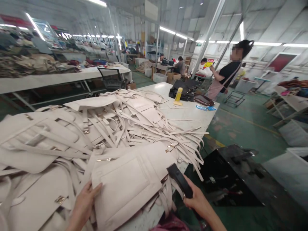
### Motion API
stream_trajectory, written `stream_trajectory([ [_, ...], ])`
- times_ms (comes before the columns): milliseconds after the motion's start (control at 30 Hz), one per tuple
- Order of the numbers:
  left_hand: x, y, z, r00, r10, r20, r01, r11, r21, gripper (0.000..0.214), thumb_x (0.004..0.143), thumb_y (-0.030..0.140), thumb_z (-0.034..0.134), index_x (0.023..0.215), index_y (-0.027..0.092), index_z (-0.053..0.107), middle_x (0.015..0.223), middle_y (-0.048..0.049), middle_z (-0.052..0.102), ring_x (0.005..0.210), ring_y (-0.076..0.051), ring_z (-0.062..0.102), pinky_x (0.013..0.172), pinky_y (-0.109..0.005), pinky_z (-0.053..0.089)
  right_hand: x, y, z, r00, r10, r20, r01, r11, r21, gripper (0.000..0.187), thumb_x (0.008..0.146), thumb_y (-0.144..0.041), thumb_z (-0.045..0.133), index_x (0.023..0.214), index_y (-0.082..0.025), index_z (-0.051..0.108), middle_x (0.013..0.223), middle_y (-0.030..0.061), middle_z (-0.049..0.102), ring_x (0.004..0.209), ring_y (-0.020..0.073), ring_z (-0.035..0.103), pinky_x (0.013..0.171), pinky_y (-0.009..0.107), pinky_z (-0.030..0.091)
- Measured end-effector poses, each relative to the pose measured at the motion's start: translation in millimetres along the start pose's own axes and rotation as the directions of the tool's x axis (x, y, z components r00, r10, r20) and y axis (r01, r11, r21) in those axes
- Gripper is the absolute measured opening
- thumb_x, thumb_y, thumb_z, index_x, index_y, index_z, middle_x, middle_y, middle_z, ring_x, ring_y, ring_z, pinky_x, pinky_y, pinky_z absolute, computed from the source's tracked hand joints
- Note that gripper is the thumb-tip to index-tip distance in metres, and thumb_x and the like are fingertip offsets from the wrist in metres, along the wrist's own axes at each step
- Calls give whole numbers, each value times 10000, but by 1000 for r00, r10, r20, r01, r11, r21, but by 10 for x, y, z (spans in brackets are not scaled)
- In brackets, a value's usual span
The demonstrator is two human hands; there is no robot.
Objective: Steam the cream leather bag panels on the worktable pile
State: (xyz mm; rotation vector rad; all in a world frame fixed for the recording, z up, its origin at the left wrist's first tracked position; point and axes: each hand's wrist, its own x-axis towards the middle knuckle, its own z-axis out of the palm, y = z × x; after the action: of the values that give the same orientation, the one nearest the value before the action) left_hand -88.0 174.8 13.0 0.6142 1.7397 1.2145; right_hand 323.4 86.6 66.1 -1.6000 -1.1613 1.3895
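Note:
A cream bag (130, 173) with a stitched front panel, a zip and small gold buckles lies in front of me on a heap of similar pieces. At its left edge, my left hand (87, 200) grips the side with the thumb stretched over the front; some fingers are hidden behind it. My right hand (196, 199) is wrapped round a black handheld tool (179, 180) with a broad, squared end. That end is at the bag's right edge; whether it touches, I cannot tell. Loose straps (166, 195) hang below the tool.
Cream bags and straps (115, 125) cover much of the table (185, 115). Farther back are a yellow stand-like object (178, 97), black bags (184, 88) and blue packets (205, 108). A black box-like unit (231, 176) stands to the right. Another person (227, 72) stands beyond the table.

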Motion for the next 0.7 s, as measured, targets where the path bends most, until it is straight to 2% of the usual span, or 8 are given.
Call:
stream_trajectory([
  [67, -105, -16, 26, 997, -72, 34, 73, 997, -23, 679, 576, 279, 714, 1206, 231, 464, 888, -51, 672, 827, -201, 627, 726, -301, 510, -39, 4, 47, 997, -38, 68, 41, 999, -36, 792, 543, -100, 478, 1322, -161, 343, 819, 2, 621, 536, 101, 497, 478, 201, 379],
  [133, -183, -87, 28, 996, -87, 35, 88, 996, -24, 759, 579, 293, 715, 1267, 254, 396, 890, -45, 670, 848, -200, 625, 745, -304, 506, -67, 55, 76, 988, -86, 131, 97, 992, -76, 765, 538, -86, 492, 1293, -159, 398, 907, 21, 628, 696, 147, 559, 580, 214, 430],
  [233, -266, -232, 10, 999, -24, 28, 24, 1000, 11, 844, 556, 343, 731, 1302, 249, 346, 950, -65, 660, 887, -223, 619, 764, -336, 509, -104, 186, 90, 981, -82, 177, 100, 990, -99, 773, 540, -86, 529, 1299, -155, 395, 934, 30, 639, 856, 204, 576, 718, 257, 456],
  [367, -368, -340, 9, 1000, 25, 5, -25, 995, 97, 937, 522, 383, 741, 1330, 218, 298, 995, -102, 646, 848, -256, 628, 726, -379, 524, -151, 241, 65, 978, -39, 205, 43, 999, -14, 772, 537, -94, 543, 1293, -175, 407, 1068, 37, 613, 890, 214, 577, 737, 265, 458],
  [433, -410, -351, 26, 1000, 9, -18, -6, 989, 149, 955, 507, 391, 743, 1333, 225, 293, 1017, -109, 638, 800, -258, 634, 690, -382, 531, -136, 200, 67, 974, -11, 225, 3, 999, 37, 765, 506, -82, 540, 1260, -178, 452, 987, 20, 634, 830, 198, 581, 677, 241, 458],
  [500, -438, -357, 54, 999, -3, -50, 11, 989, 148, 966, 490, 378, 752, 1331, 253, 293, 1034, -101, 628, 767, -246, 636, 669, -368, 533, -75, 152, 98, 969, 47, 244, -73, 993, 97, 785, 472, -66, 518, 1246, -178, 462, 789, -16, 633, 652, 145, 555, 532, 195, 420],
  [600, -471, -385, 100, 996, -27, -84, 29, 999, 22, 975, 477, 327, 763, 1326, 303, 284, 988, -63, 622, 746, -214, 631, 646, -329, 530, 65, 118, 158, 965, 82, 247, -125, 978, 167, 824, 442, -52, 488, 1257, -159, 432, 614, -65, 547, 465, 71, 415, 409, 164, 325],
  [700, -553, -471, 114, 993, -43, -113, 27, 990, -141, 970, 469, 280, 769, 1309, 318, 286, 884, -9, 602, 670, -161, 608, 568, -261, 509, 163, 151, 121, 982, 55, 181, -93, 973, 210, 867, 466, -74, 511, 1313, -156, 346, 635, -59, 540, 467, 74, 407, 428, 192, 368],
])
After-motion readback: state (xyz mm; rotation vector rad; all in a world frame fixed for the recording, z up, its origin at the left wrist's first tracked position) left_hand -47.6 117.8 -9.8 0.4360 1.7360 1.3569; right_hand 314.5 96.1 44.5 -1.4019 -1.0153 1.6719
